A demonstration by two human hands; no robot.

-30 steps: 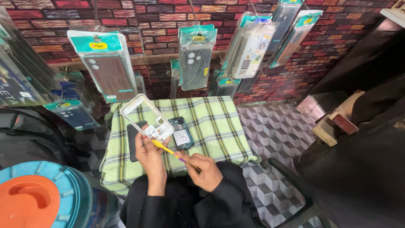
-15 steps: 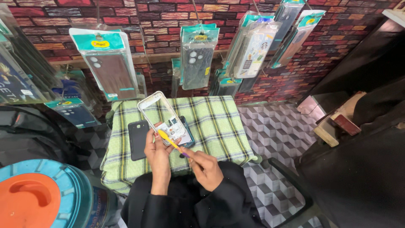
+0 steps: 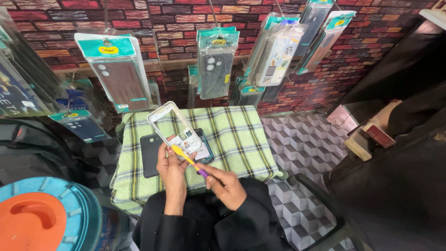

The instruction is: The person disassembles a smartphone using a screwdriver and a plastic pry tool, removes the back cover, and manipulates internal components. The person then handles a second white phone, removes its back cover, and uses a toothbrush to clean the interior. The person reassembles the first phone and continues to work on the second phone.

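My left hand (image 3: 169,169) holds up a white phone frame (image 3: 173,129) with its back removed, tilted away from me over a small table. My right hand (image 3: 226,183) grips a thin yellow tool with a purple handle (image 3: 188,161); its tip touches the lower part of the phone frame. Under the phone, on the green plaid cloth (image 3: 232,139), lie a black back cover (image 3: 149,154) at the left and a dark phone part (image 3: 205,151) partly hidden by the frame.
Several packaged phone cases (image 3: 216,62) hang in front of a red brick wall. A blue and orange round lid (image 3: 42,218) sits at lower left. A dark counter (image 3: 399,176) stands at the right, a patterned tile floor (image 3: 302,153) between.
My left hand has lifted the phone frame up and toward me. The right hand followed with the yellow tool. The black cover on the cloth is now uncovered.
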